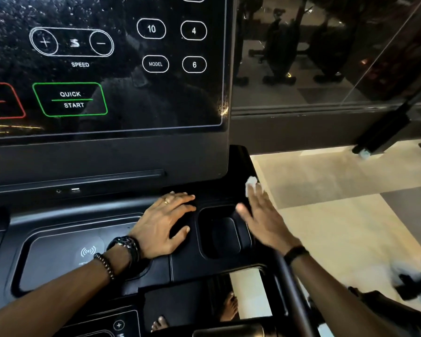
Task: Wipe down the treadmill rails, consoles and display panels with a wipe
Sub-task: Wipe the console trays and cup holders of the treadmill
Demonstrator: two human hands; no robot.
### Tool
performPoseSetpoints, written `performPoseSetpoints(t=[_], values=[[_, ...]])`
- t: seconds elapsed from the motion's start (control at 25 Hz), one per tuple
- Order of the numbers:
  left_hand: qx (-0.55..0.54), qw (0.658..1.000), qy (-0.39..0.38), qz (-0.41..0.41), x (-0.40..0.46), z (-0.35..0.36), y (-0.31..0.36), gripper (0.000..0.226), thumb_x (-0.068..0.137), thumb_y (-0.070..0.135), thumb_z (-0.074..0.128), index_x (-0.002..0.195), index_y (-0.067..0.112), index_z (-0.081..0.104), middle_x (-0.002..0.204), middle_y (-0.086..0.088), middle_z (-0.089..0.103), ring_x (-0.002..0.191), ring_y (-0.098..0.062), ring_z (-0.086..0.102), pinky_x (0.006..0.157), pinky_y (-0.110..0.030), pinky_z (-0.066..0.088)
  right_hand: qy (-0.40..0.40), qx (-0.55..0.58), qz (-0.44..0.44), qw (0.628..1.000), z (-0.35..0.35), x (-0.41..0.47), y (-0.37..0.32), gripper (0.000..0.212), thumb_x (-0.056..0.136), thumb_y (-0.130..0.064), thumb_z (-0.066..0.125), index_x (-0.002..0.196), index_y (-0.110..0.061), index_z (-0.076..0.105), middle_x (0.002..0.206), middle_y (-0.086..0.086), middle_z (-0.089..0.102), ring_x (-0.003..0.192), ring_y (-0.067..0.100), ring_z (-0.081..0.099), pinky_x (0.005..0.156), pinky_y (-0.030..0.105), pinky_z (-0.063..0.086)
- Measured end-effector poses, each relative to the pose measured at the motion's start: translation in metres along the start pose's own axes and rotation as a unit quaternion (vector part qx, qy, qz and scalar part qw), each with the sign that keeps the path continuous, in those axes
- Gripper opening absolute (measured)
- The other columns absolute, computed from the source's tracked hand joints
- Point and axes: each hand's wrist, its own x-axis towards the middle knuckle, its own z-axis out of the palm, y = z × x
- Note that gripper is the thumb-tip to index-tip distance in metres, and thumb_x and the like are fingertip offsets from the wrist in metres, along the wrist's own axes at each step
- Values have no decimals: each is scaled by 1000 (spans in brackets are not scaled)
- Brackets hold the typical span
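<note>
A black treadmill console (83, 239) fills the left and middle of the view, seen from above. Its glossy display panel (107, 69) stands at the far edge, printed with a speed control, a green "QUICK START" button and numbered buttons. Below it, at the left of the console, lies a flat tray (58, 259) marked with a wireless symbol. The left hand (163, 224) lies palm down just right of that tray, fingers straight and spread wide, holding nothing; there is a ring on one finger and bracelets on the wrist. Just right of it is a deep cup holder (223, 233). The right hand (260, 215) is blurred above the console's right edge, fingers outstretched, with a white wipe (250, 182) at the fingertips, near the console's far right corner. I cannot tell how the fingers hold the wipe. Beyond the edge is pale floor (338, 190). A dark rail (294, 300) crosses beneath the right forearm.
</note>
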Motion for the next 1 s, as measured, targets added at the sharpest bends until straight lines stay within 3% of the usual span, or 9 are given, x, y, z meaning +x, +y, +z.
performPoseSetpoints(t=[0.08,0.16,0.32,0.44,0.52,0.6,0.72,0.84,1.0], values=[[4,1000,-4,1,1,0,0,48,91,42,52,133,20,60,151,1,48,142,-21,41,121,-40,25,-4,116,83,990,-12,33,0,100,83,-84,8,161,-23,9,168,11,10,154,31,15,123,43,17],[10,1000,-1,9,1,0,1,47,91,42,52,131,19,61,150,-1,49,141,-21,42,121,-39,23,6,109,104,989,-16,55,-17,100,84,-86,9,157,-17,18,164,18,18,149,41,22,121,50,22],[11,1000,8,17,0,-1,3,44,90,39,53,128,19,64,148,-3,52,139,-24,45,119,-43,27,39,-68,-70,994,11,1,-39,96,92,-77,-4,161,-11,0,168,14,-8,153,35,-15,125,50,0],[17,1000,5,16,-1,0,6,44,90,38,53,128,19,63,148,-4,51,139,-24,43,119,-43,27,45,-78,-59,994,16,-20,-15,105,86,-81,-14,161,-9,-1,167,13,-10,154,33,-12,126,42,-3],[24,999,-6,23,-1,-1,5,44,91,38,52,130,19,62,148,-4,50,140,-25,42,119,-45,28,39,-24,5,999,8,9,-22,120,74,-87,-22,160,-7,2,167,19,-1,154,39,-4,125,48,4],[33,999,-15,24,-1,-2,4,45,93,38,51,132,19,60,149,-5,49,140,-26,42,119,-48,29,52,-41,10,998,6,34,-52,121,72,-85,-24,159,-5,2,166,21,-2,153,42,-8,124,53,-1],[42,998,-20,32,-6,1,6,44,98,38,46,137,21,56,153,-5,45,144,-25,38,120,-48,25,32,-100,-122,987,15,20,-77,108,82,-79,-19,161,-11,8,168,14,-6,153,35,-16,124,46,-11],[47,997,-34,45,-26,-2,-3,45,104,43,39,144,23,49,160,0,35,150,-18,27,124,-40,15,22,-137,-210,968,15,7,-31,86,94,-72,-8,161,-18,-2,169,2,-11,154,23,-16,126,43,-1],[61,994,-57,65,-41,-18,-26,52,106,51,34,149,23,44,164,2,28,153,-16,21,124,-39,16,15,-97,-85,992,-3,47,-35,96,91,-76,-5,160,-10,-3,168,13,-10,153,34,-16,125,50,-1]])
